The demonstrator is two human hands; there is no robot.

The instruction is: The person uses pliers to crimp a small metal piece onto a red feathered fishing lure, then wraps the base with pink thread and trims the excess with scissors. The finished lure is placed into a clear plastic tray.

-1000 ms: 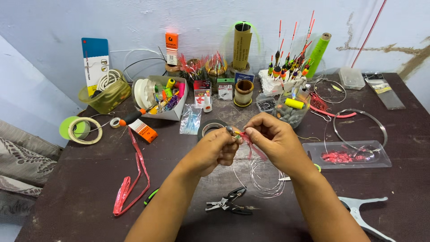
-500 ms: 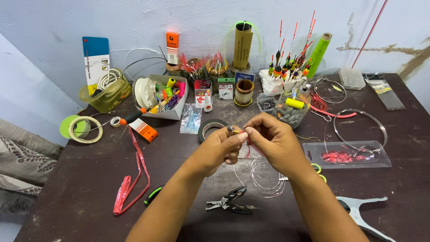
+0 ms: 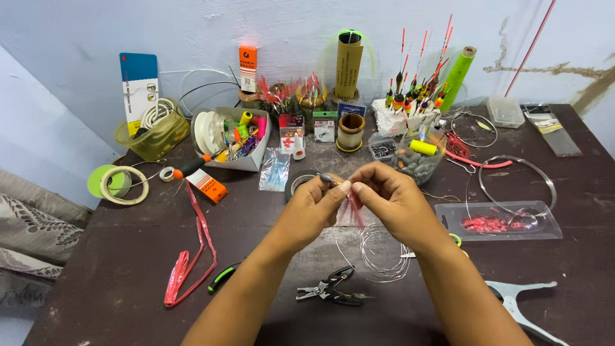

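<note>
Left hand [image 3: 314, 208] and right hand [image 3: 391, 202] pinching red tassel lure [image 3: 351, 208], long axis vertical, strands hanging down

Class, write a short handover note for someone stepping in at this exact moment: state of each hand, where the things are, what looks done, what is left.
Left hand: fingertips pinched on a small metal piece. Right hand: pinched on the same spot, with pink strands hanging below, above the dark table.
Thin wire coil lies under the hands; pliers lie in front of it, untouched. Clear tray of pink pieces sits to the right.
Done: strands and metal piece brought together. Left: whether they are fastened cannot be told; check before letting go.
</note>
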